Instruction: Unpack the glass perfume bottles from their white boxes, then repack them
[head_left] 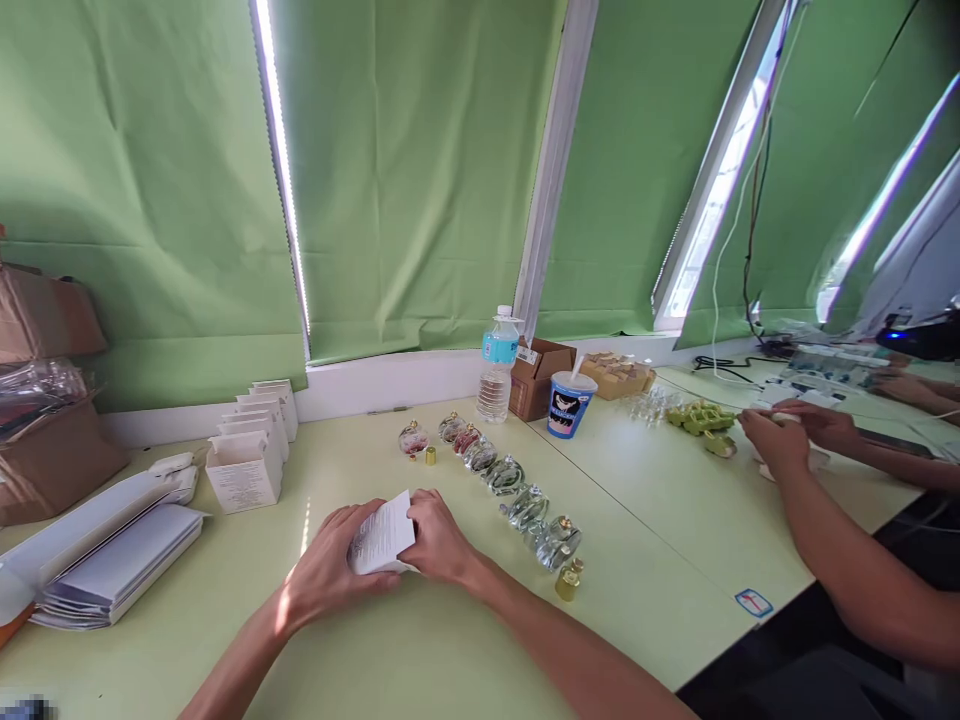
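The white carton (381,537) was held at the worktop (637,590), well in from its far edge, its long axis apparently slanting toward the far right. The left hand (339,562) wrapped its left side; the right hand (441,538), fingertips partly hidden, gripped its right end, nearer the glass bottles (506,476).

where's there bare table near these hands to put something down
Bare table shows between the row of glass bottles and the sticker, and beyond the left hand, between the standing white boxes and the pinkish bottle. Crowded: the left side, with its flat white stack, and behind the blue cup.
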